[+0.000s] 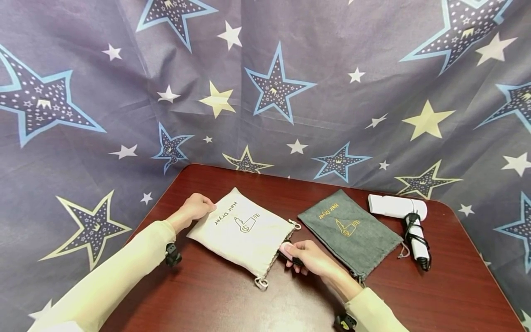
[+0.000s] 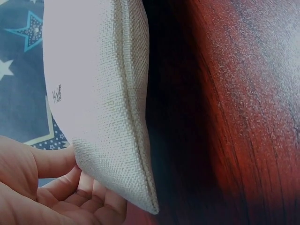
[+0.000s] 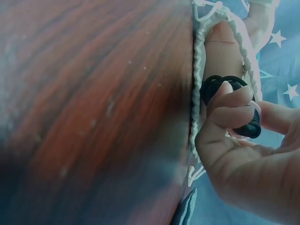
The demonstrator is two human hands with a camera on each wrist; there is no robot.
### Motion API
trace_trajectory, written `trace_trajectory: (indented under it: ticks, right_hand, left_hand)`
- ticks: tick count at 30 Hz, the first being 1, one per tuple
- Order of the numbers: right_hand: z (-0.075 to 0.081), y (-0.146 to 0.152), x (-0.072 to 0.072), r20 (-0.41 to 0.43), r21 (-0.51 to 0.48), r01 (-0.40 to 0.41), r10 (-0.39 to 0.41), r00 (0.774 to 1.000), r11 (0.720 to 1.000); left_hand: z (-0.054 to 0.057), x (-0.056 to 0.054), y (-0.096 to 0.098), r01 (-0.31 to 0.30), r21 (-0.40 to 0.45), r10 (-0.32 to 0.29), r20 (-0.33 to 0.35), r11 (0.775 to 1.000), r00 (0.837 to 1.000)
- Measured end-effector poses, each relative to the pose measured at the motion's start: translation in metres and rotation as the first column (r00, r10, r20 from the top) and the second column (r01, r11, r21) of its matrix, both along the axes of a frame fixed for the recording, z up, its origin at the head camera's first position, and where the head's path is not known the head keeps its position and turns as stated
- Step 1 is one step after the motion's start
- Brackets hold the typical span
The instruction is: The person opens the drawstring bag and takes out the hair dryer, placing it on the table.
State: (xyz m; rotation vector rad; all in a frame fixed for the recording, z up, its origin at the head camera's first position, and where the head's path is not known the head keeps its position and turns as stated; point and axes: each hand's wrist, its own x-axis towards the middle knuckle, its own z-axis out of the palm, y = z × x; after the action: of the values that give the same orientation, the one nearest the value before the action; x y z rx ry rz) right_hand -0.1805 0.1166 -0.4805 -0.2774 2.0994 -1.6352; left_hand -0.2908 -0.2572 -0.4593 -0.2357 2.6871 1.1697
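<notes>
A cream drawstring bag (image 1: 249, 244) printed "Hair Dryer" lies on the table, its mouth toward the right. My left hand (image 1: 198, 207) pinches its closed end between thumb and fingers, near a corner in the left wrist view. At the mouth, my right hand (image 1: 311, 258) grips the handle of a pink hair dryer (image 1: 285, 249) with a black cord (image 3: 222, 83) coiled about it. The right wrist view looks into the bag, where the dryer's wider body sits inside the gathered rim (image 3: 197, 70). The fabric hides most of the dryer in the head view.
A grey drawstring bag (image 1: 352, 230) with a gold dryer print lies flat right of the cream one. Beyond it, a white hair dryer (image 1: 392, 205) rests with its black cord wound round the handle. A star-patterned curtain (image 1: 265, 138) hangs behind the dark red table (image 1: 249, 309).
</notes>
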Motion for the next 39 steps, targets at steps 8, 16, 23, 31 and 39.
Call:
trace_trajectory:
  ticks: [8, 16, 23, 31, 39]
  right_hand:
    - [0.002, 0.003, 0.003, -0.011, 0.016, -0.006, 0.006, 1.0, 1.0]
    - [0.005, 0.007, 0.006, -0.027, -0.002, -0.02, 0.02, 0.999, 1.0]
    - [0.004, 0.009, 0.007, -0.018, -0.015, -0.02, 0.02, 1.0, 1.0]
    - [0.003, 0.011, 0.009, -0.01, -0.014, -0.016, 0.016, 1.0, 1.0]
    - [0.003, 0.015, 0.009, -0.017, -0.015, -0.022, 0.021, 1.0, 1.0]
  left_hand:
    - [0.0, 0.0, -0.001, 0.004, -0.001, -0.004, 0.006, 1.0, 1.0]
    - [-0.001, 0.0, -0.002, 0.011, -0.003, -0.011, -0.001, 1.0, 1.0]
    - [-0.001, 0.0, -0.001, 0.004, 0.0, -0.004, 0.001, 1.0, 1.0]
    - [0.0, 0.0, -0.002, 0.001, -0.002, -0.001, -0.002, 1.0, 1.0]
    - [0.001, 0.001, -0.002, -0.002, -0.005, 0.002, 0.006, 1.0, 1.0]
